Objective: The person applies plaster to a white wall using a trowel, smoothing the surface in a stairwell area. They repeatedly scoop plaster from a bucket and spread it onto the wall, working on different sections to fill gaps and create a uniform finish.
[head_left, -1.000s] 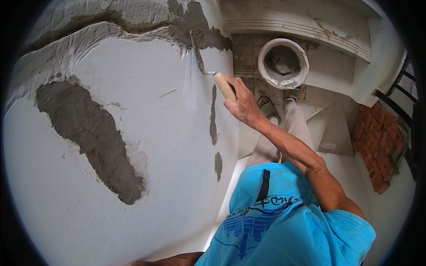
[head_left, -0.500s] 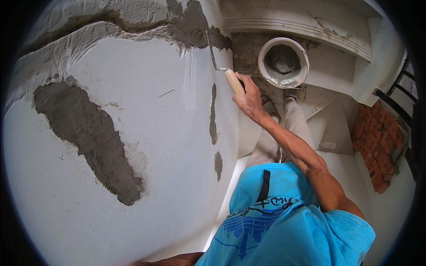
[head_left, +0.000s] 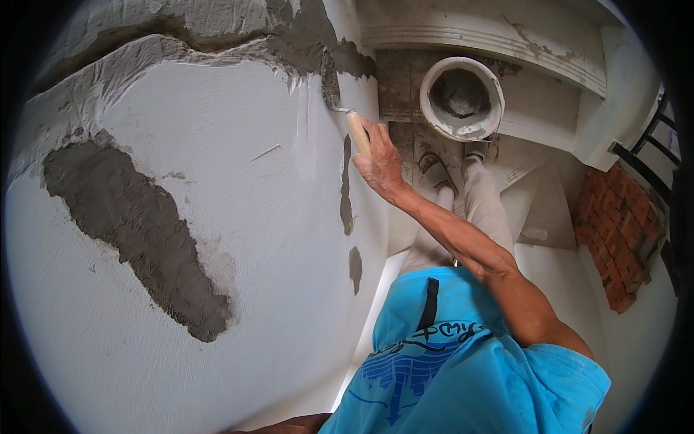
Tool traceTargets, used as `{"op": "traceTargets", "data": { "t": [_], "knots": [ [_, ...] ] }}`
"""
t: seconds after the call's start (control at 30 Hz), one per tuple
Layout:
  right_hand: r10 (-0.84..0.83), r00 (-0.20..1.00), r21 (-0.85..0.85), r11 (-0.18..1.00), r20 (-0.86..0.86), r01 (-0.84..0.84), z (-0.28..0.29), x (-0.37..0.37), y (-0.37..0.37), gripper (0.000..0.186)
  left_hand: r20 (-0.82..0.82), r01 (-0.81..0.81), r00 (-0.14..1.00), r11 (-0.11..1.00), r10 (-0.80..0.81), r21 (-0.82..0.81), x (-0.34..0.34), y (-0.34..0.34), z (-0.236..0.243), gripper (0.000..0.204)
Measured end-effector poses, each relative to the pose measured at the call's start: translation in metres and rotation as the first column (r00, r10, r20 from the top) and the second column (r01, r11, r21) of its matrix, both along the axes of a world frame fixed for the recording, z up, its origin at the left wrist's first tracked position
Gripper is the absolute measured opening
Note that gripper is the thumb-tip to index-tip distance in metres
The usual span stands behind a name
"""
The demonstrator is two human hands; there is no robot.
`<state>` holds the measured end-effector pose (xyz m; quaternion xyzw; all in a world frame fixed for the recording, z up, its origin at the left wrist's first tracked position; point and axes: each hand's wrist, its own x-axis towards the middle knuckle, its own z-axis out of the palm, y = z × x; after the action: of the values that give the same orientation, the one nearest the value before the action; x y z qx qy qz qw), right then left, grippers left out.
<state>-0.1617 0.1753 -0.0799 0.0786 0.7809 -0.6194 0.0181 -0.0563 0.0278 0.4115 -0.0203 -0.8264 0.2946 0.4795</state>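
Observation:
My right hand [head_left: 381,163] is closed around the pale wooden handle of a trowel [head_left: 358,134]. The trowel's narrow blade, coated in grey mortar, lies against the white wall [head_left: 238,166] just below a dark patch of wet mortar [head_left: 311,43]. Lower on the wall, under the trowel, run two small grey patches, and a long mortar patch [head_left: 137,210] slants across the wall to the left. Of my left side only a bit of arm [head_left: 293,424] shows at the lower edge; its hand is out of sight.
A white bucket [head_left: 436,123] with grey mortar inside stands on a step near my feet. Ledge-like steps [head_left: 484,36] rise beyond it. To the right are exposed red bricks [head_left: 614,231] and a black metal railing [head_left: 643,170].
My right hand has moved left with the trowel. The blade, seen nearly edge-on before, now shows its broader face against the wall. The view has shifted slightly.

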Motion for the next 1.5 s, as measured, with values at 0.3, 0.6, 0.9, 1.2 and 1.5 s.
{"op": "traceTargets", "data": {
  "t": [0.3,0.6,0.9,1.2,1.5],
  "knots": [
    [0.04,0.999,-0.009,0.999,-0.035,-0.041,0.006,0.009,0.007,0.071,-0.006,-0.016,1.0,0.998,0.016,-0.062,-0.001,0.0,0.002,0.079],
    [0.063,0.998,-0.069,0.996,-0.02,-0.065,0.016,0.03,0.042,0.064,-0.014,-0.05,0.999,0.989,0.049,-0.138,-0.002,0.0,0.004,0.076],
    [-0.01,0.997,0.047,0.999,-0.076,0.013,0.013,-0.006,0.028,0.066,-0.01,-0.06,0.998,0.988,0.059,-0.142,-0.005,0.004,0.001,0.076],
    [0.007,1.0,0.081,0.997,0.019,-0.009,-0.001,-0.005,0.009,0.069,-0.022,-0.049,0.999,0.993,0.047,-0.109,-0.006,0.005,0.0,0.078],
    [-0.01,0.996,0.031,1.0,0.085,0.007,-0.02,0.004,0.008,0.066,-0.03,-0.041,0.999,0.992,0.038,-0.118,-0.003,-0.001,0.005,0.082]
  ]
}}
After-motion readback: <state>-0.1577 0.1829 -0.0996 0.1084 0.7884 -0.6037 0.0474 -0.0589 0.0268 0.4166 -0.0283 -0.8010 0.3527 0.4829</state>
